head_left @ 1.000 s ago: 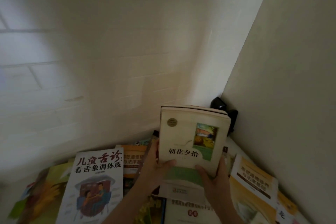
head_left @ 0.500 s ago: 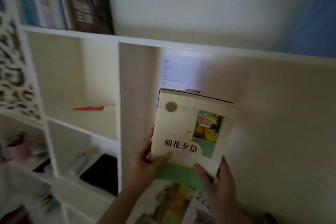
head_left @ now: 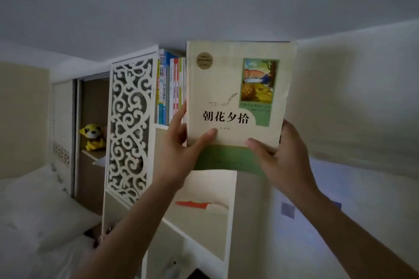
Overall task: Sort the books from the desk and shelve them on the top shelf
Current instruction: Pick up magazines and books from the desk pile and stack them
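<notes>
I saw the white bookcase with a row of shelved books standing on its top shelf, and just right of that row the cream-and-green paperback was held upright, long axis vertical, cover toward me. My left hand and right hand pinched its lower corners, the left nearer the row. Half a second earlier the paperback sat lower, before the middle compartments.
</notes>
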A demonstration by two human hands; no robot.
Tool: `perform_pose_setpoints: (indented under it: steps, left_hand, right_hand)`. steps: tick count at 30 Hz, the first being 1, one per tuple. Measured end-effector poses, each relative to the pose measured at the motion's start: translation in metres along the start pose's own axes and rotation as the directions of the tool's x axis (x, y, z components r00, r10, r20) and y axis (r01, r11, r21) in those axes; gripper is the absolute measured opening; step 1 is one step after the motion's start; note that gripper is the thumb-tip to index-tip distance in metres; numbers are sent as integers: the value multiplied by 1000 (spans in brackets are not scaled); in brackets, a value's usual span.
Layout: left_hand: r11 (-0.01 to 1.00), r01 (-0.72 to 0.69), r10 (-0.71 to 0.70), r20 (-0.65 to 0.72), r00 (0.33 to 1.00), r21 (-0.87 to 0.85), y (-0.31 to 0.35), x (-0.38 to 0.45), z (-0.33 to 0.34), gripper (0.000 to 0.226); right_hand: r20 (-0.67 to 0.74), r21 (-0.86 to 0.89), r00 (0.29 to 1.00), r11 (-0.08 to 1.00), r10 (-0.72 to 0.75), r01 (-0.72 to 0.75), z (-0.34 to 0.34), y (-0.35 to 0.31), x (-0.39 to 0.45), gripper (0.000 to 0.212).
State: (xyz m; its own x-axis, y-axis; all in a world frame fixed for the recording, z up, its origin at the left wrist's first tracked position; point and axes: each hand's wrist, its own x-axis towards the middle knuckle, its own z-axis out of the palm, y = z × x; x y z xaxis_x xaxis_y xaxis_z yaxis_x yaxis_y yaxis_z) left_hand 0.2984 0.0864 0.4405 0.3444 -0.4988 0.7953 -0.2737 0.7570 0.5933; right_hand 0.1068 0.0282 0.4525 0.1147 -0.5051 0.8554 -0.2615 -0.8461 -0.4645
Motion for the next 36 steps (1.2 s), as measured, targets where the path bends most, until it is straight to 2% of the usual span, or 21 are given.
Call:
perform_pose_setpoints:
  steps: [6, 11, 13, 15, 17, 19, 22, 25, 28, 30, 31, 33, 34, 36]
  left_hand:
    - [999, -9, 7, -50, 999, -44, -26, 94, 32, 72]
    - [997, 73, -76, -62, 995, -38, -75, 131, 42, 71]
    - [997, 80, -80, -17, 997, 16, -87, 138, 38, 69]
    - [993, 74, -85, 130, 988, 87, -99, 148, 23, 67]
    - [988, 62, -104, 311, 945, 144, -105, 156, 3, 74]
    - [973, 16, -108, 393, 913, 229, -108, 164, -10, 79]
    - [923, -57, -77, 326, 942, 381, -118, 174, -16, 81]
    - [833, -79, -56, 226, 973, 548, -130, 182, -20, 75]
    - [750, -81, -40, 168, 985, 657, -136, 184, -18, 69]
    - [729, -82, -13, 134, 991, 679, -136, 180, -15, 63]
    - [728, -83, -2, 123, 992, 680, -137, 178, -13, 61]
    - [738, -85, 21, 103, 994, 669, -139, 174, -11, 61]
    - [746, -83, 25, 97, 995, 661, -139, 173, -11, 62]
    - [750, -84, 2, 125, 992, 656, -140, 172, -15, 64]
  right_hand:
    - [171, -189, 970, 972, 170, -137, 4, 18, 125, 57]
    - [234, -193, 945, 963, 231, -187, 33, 64, 164, 62]
    - [296, -165, 917, 960, 269, -228, 43, 79, 172, 59]
    - [351, -145, 886, 953, 302, -268, 49, 92, 180, 51]
    - [408, -118, 856, 948, 318, -296, 53, 102, 189, 46]
    - [452, -89, 830, 942, 327, -322, 58, 107, 197, 39]
    - [486, -75, 803, 932, 346, -355, 74, 115, 210, 35]
    - [499, -116, 778, 919, 383, -378, 92, 121, 223, 41]
    - [474, -153, 804, 933, 359, -326, 104, 129, 232, 49]
    - [431, -197, 841, 944, 327, -266, 112, 135, 234, 69]
    - [395, -294, 864, 934, 312, -202, 116, 137, 234, 75]
    - [339, -570, 888, 819, 312, -70, 123, 134, 229, 70]
    - [355, -624, 880, 781, 316, -29, 127, 131, 227, 66]
    - [491, -569, 795, 822, 355, -16, 133, 118, 222, 63]
